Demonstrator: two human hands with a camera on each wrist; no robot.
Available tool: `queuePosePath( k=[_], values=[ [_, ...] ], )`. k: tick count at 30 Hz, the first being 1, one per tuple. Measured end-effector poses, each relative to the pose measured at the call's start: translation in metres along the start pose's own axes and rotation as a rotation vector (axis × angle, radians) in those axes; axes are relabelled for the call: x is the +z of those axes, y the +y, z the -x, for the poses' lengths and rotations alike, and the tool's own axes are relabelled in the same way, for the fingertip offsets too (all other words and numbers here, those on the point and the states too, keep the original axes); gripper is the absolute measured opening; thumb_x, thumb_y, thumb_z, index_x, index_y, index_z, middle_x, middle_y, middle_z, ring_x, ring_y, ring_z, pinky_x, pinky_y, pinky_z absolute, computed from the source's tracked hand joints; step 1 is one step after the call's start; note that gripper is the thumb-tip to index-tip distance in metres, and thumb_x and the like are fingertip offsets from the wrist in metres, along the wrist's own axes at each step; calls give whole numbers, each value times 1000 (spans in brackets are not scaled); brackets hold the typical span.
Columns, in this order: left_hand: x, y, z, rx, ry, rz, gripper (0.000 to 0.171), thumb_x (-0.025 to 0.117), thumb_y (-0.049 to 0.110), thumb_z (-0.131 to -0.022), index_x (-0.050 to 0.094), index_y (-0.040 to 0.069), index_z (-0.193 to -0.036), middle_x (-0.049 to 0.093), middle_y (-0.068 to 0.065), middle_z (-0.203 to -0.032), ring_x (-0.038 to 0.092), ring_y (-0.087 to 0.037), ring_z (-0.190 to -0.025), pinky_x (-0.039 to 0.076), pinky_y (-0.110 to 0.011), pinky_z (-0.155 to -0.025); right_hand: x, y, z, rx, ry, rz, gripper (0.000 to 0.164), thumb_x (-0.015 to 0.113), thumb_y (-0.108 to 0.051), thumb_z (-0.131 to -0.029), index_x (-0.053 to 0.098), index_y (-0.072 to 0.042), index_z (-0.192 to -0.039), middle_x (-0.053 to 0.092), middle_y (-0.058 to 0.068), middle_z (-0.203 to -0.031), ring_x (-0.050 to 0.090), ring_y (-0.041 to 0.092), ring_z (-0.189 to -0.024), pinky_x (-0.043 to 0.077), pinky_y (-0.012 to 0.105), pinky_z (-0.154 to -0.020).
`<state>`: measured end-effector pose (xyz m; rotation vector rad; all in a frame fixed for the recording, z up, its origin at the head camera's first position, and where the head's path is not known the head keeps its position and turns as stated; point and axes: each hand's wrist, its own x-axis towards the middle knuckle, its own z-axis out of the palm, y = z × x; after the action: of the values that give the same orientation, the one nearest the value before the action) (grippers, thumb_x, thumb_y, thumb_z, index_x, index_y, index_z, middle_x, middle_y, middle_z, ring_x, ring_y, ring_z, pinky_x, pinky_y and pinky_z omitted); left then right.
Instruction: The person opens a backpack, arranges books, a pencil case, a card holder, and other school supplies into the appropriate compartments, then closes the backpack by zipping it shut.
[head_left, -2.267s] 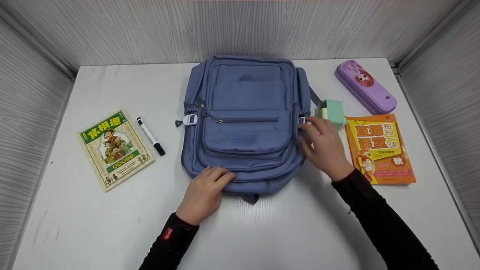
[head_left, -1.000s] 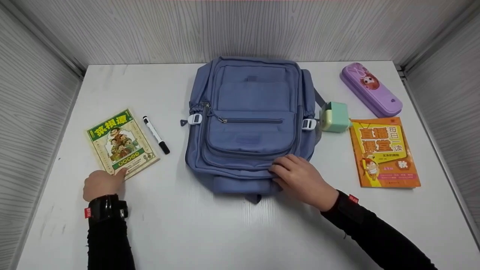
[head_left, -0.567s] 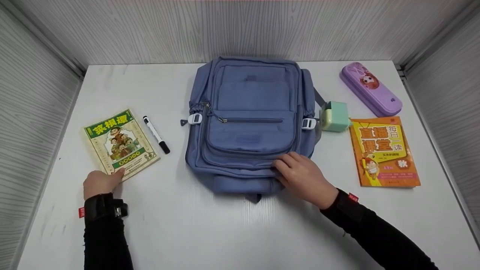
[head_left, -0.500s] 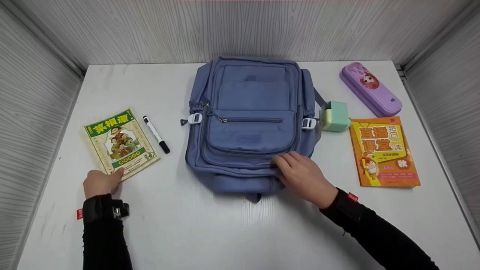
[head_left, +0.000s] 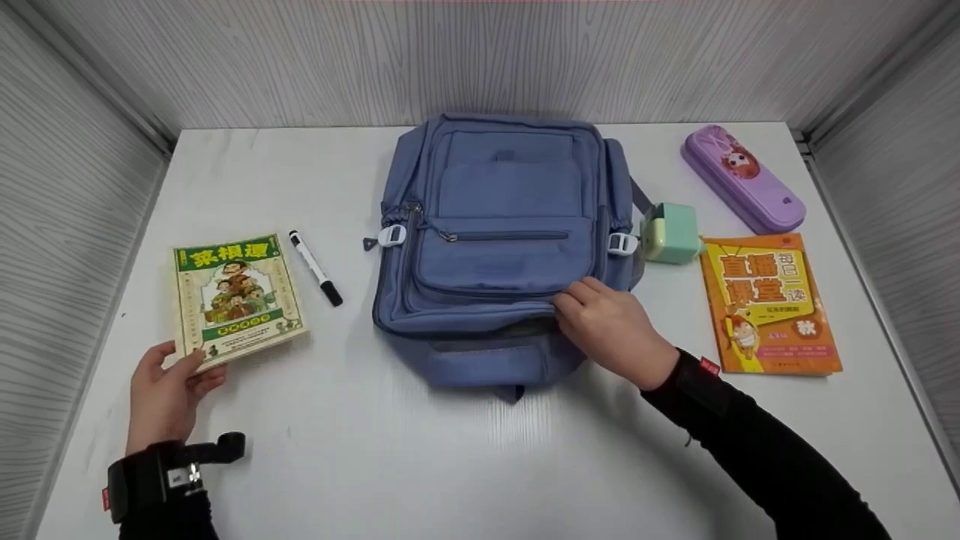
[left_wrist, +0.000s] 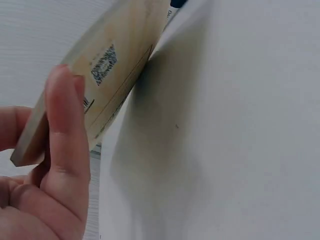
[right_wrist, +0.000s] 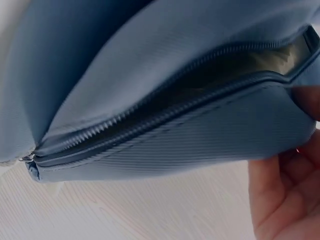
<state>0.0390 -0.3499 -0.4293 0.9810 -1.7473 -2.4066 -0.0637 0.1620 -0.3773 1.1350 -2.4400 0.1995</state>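
Note:
My left hand (head_left: pixel 169 394) pinches the lower left corner of a cream-and-green book (head_left: pixel 240 300), thumb on the cover and fingers beneath. In the left wrist view the book's back (left_wrist: pixel 125 60) shows a printed code and stands tilted above the white table. A blue backpack (head_left: pixel 510 187) lies flat in the middle, its front facing up. With bent fingers, my right hand (head_left: pixel 615 330) grips the upper edge of its unzipped mouth near the bottom right. The right wrist view looks along the parted zipper (right_wrist: pixel 115 120) into a dark compartment; what lies deep inside is hidden.
A black-and-white marker (head_left: pixel 315 266) lies between book and backpack. Right of the backpack are a mint-green boxy object (head_left: pixel 675 232), a purple pencil case (head_left: pixel 757 187) and an orange book (head_left: pixel 772 307). Grey wood-grain panels (head_left: pixel 480 60) border the white table (head_left: pixel 450 465).
My left hand left the backpack, took the green book's corner, and has raised and turned it. My right hand moved from the side buckle to the front edge and has lifted it, widening the opening.

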Motion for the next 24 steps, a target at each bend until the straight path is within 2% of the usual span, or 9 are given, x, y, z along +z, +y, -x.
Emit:
queuePosePath(
  k=[3, 6, 9, 11, 14, 16, 18, 21, 24],
  values=[
    [-4, -1, 15, 117, -49, 140, 17, 53, 2, -99, 52, 10, -115, 76, -2, -83, 70, -12, -60, 56, -22, -57, -6, 4, -4, 54, 36, -64, 4, 71, -3, -86, 69, -4, -89, 66, 8, -81, 62, 23, -76, 56, 34, -64],
    [-11, -2, 28, 194, -143, 251, 24, 45, -4, -101, 63, 6, -112, 78, -10, -87, 66, -14, -55, 53, -22, -51, -10, 8, -9, 109, 92, -130, 7, 68, -1, -87, 69, -1, -94, 66, 12, -86, 63, 26, -81, 57, 37, -69],
    [-18, -3, 36, 218, -263, 313, 36, 35, -7, -102, 68, 1, -114, 78, -15, -92, 65, -13, -54, 49, -20, -47, -15, 11, -16, 179, 157, -200, 8, 65, 2, -89, 69, 1, -96, 65, 15, -88, 63, 28, -83, 56, 39, -73],
    [-21, -4, 38, 214, -337, 301, 42, 30, -8, -103, 69, 0, -115, 77, -16, -93, 66, -11, -55, 43, -19, -43, -17, 13, -21, 233, 197, -249, 10, 62, 3, -90, 69, 3, -97, 64, 17, -87, 63, 28, -81, 55, 40, -73],
    [-20, -4, 40, 189, -475, 266, 50, 22, -11, -101, 68, -1, -117, 77, -17, -95, 68, -9, -58, 28, -21, -41, -20, 14, -28, 314, 242, -322, 12, 59, 3, -92, 69, 4, -96, 63, 18, -85, 60, 25, -75, 52, 38, -67],
    [-14, -5, 40, 175, -562, 225, 53, 20, -12, -100, 68, -1, -118, 77, -16, -97, 70, -9, -62, 21, -24, -43, -22, 15, -33, 355, 268, -356, 13, 57, 2, -93, 70, 4, -96, 63, 18, -84, 58, 24, -72, 50, 36, -64],
    [-4, -5, 40, 155, -647, 194, 55, 18, -12, -99, 68, 0, -121, 77, -15, -99, 71, -10, -67, 20, -24, -44, -23, 15, -37, 380, 295, -373, 14, 56, 2, -94, 70, 4, -96, 63, 19, -83, 57, 22, -70, 48, 34, -62],
    [19, -6, 39, 113, -758, 155, 56, 19, -11, -100, 67, 4, -125, 77, -13, -103, 73, -9, -73, 33, -16, -43, -25, 16, -42, 388, 337, -370, 16, 54, 3, -94, 70, 5, -97, 63, 20, -84, 56, 23, -69, 48, 34, -61],
    [50, -6, 38, 62, -830, 102, 53, 23, -8, -102, 67, 9, -125, 77, -9, -104, 73, -7, -75, 48, -13, -50, -25, 17, -45, 385, 364, -366, 16, 54, 3, -94, 70, 5, -97, 64, 20, -85, 58, 24, -69, 49, 36, -61]
  ],
)
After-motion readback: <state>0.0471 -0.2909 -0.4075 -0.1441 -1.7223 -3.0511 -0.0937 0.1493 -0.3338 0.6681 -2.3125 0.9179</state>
